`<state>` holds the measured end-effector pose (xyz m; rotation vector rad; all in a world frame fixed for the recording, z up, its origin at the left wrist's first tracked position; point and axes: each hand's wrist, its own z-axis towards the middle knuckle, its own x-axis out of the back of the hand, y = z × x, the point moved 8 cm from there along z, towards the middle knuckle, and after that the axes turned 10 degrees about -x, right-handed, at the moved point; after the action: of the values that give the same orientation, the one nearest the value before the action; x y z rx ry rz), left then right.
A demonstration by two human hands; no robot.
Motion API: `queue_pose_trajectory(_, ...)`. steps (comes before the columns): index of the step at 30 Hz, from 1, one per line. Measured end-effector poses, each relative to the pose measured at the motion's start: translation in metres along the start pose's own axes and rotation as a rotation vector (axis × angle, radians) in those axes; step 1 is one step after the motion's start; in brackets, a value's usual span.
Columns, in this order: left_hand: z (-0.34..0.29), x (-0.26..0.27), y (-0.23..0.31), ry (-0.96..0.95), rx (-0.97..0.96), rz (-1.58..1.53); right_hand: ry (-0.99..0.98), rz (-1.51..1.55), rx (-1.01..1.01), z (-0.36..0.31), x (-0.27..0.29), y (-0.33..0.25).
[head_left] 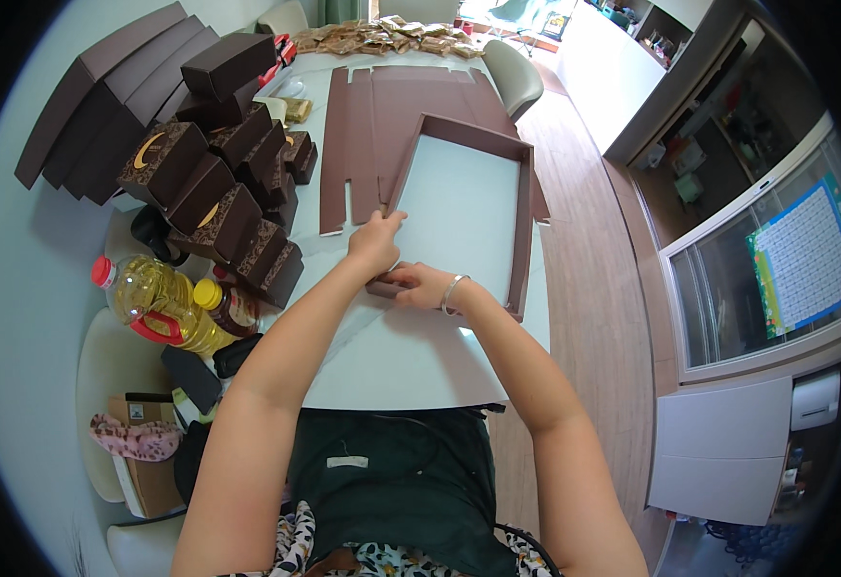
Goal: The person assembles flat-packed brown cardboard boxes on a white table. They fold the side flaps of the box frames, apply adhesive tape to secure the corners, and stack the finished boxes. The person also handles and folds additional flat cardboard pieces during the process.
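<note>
A shallow brown cardboard box tray (524, 212) with a white inside lies on the white table (411, 356) in front of me. My left hand (376, 240) grips the tray's left wall near its near corner. My right hand (420, 286), with a bangle on the wrist, presses on the near wall at the same corner. A flat, unfolded brown cardboard sheet (363, 125) lies under and beyond the tray.
Stacked small brown gift boxes (238, 207) and long brown lids (112, 91) fill the table's left side. Two oil bottles (165, 303) stand at the left edge. Wrapped snacks (382, 38) lie at the far end. Chairs (514, 77) ring the table; wooden floor lies right.
</note>
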<state>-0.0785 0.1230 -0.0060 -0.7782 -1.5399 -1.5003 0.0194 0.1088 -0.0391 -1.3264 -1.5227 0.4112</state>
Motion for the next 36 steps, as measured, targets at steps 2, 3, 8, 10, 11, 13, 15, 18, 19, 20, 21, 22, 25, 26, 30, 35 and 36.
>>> queue_pose_trajectory(2, 0.000, 0.000, -0.001, 0.017, 0.000, -0.004, -0.020, 0.048, -0.051, 0.004, -0.001, 0.003)
queue_pose_trajectory(3, 0.000, 0.000, 0.000, 0.017, 0.001, -0.012, -0.029, 0.074, -0.078, 0.007, -0.001, 0.006)
queue_pose_trajectory(8, -0.002, 0.003, -0.001, 0.036, 0.013, -0.026, -0.057, 0.235, -0.071, 0.002, -0.001, 0.002)
queue_pose_trajectory(10, 0.000, 0.002, -0.001, 0.055, -0.005, -0.019, -0.060, 0.233, -0.071, 0.000, -0.001, 0.001)
queue_pose_trajectory(11, 0.000, 0.000, -0.002, 0.061, -0.008, -0.024, -0.071, 0.205, -0.097, -0.001, -0.001, 0.002)
queue_pose_trajectory(13, 0.001, 0.000, -0.002, 0.070, -0.015, -0.029, -0.091, 0.153, -0.145, -0.008, 0.001, -0.006)
queue_pose_trajectory(15, 0.001, 0.002, -0.002, 0.079, -0.013, -0.036, -0.098, 0.156, -0.083, -0.006, 0.000, -0.005)
queue_pose_trajectory(18, 0.001, 0.003, 0.000, 0.094, -0.019, -0.050, -0.097, 0.121, -0.035, -0.005, 0.001, -0.005)
queue_pose_trajectory(19, 0.001, 0.003, 0.000, 0.099, -0.022, -0.054, -0.096, 0.102, -0.025, -0.005, 0.001, -0.007)
queue_pose_trajectory(20, 0.001, 0.003, 0.000, 0.103, -0.017, -0.060, -0.119, 0.079, -0.028, -0.002, 0.000, -0.005)
queue_pose_trajectory(21, 0.001, 0.002, 0.001, 0.105, -0.014, -0.066, -0.141, 0.057, -0.033, 0.001, -0.001, -0.003)
queue_pose_trajectory(22, 0.000, 0.002, 0.003, 0.108, -0.010, -0.072, -0.163, 0.035, -0.037, 0.003, -0.001, -0.002)
queue_pose_trajectory(25, 0.000, 0.002, 0.002, 0.086, 0.028, -0.069, -0.240, 0.068, -0.177, 0.003, -0.002, 0.000)
queue_pose_trajectory(26, -0.001, 0.002, 0.002, 0.088, 0.023, -0.071, -0.218, 0.041, -0.180, 0.004, -0.001, 0.000)
queue_pose_trajectory(30, 0.000, 0.000, 0.005, 0.098, 0.005, -0.064, -0.152, -0.034, -0.215, 0.011, -0.003, 0.009)
queue_pose_trajectory(35, -0.001, -0.003, 0.008, 0.097, -0.025, -0.070, 0.079, -0.129, -0.078, 0.006, -0.001, -0.003)
queue_pose_trajectory(36, -0.004, -0.003, 0.007, 0.115, -0.032, -0.073, 0.163, -0.225, -0.078, -0.002, 0.002, -0.014)
